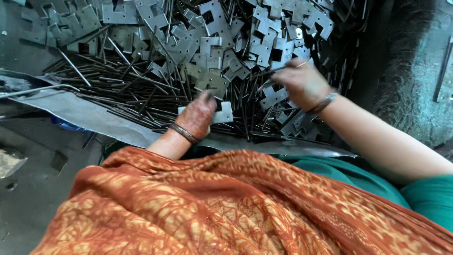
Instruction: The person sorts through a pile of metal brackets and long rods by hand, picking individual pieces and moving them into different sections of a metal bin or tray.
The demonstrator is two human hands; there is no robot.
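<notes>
My left hand (198,115), patterned with dark dye and wearing a bangle, grips a flat notched metal plate (223,113) at the near edge of the heap. My right hand (302,82), with a bracelet at the wrist, reaches into the pile and pinches a thin metal rod (273,71) between its fingers. Both hands rest over a large heap of grey stamped metal plates (207,38) mixed with several long thin dark rods (122,89).
A grey metal sheet (80,113) lies under the heap's near edge. Orange patterned cloth (212,203) and a green garment (424,193) cover my lap. A dark rough surface (415,71) rises at the right. Bare grey floor (28,179) lies at the left.
</notes>
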